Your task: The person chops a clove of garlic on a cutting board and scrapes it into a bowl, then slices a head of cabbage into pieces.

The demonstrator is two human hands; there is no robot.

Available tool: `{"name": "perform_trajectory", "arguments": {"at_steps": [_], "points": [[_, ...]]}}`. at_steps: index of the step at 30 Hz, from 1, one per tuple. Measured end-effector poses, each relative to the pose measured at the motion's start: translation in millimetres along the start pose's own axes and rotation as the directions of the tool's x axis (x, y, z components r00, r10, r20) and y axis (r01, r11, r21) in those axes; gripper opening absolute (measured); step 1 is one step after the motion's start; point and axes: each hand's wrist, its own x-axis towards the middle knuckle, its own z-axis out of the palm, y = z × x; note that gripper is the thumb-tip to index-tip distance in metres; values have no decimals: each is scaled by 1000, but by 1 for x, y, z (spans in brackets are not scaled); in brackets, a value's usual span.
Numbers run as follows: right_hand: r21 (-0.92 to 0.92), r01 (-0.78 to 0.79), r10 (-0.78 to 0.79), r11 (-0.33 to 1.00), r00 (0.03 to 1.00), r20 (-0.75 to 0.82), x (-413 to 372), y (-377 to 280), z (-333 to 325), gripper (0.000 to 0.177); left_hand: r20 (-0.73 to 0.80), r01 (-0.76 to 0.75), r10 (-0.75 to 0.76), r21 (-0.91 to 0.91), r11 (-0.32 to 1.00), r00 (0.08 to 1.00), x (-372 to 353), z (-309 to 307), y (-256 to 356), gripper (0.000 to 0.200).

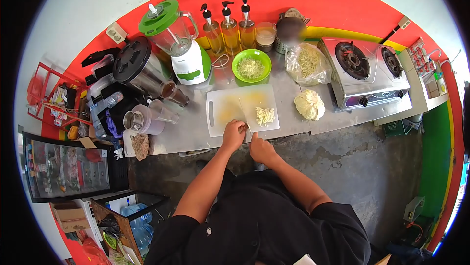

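A white cutting board (215, 115) lies on the metal counter below the green bowl. My right hand (263, 149) is closed round the handle of a knife (242, 106), whose thin blade points away across the board. Close to the blade's left side, my left hand (234, 134) has its fingers curled together at the board's near edge; what they hold, if anything, is too small to make out. A pile of chopped pale vegetable (265, 116) sits on the board, right of the blade. Further back, the green bowl (267, 59) holds pale shreds.
Right of the board are a cabbage head (309, 105), a plastic bag of shreds (308, 64) and a gas stove (367, 69). Behind stand a blender (188, 61) and pump bottles (230, 32). Cups (147, 119) and a dark-lidded container (134, 61) crowd the left.
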Motion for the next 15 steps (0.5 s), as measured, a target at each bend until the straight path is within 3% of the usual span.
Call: {"name": "perform_trajectory", "arguments": {"at_steps": [15], "points": [[0,25,-25,1000,999,44,1,-5,-6,35,27,47,-44,-99,994,999,2,-2,-1,21]]}}
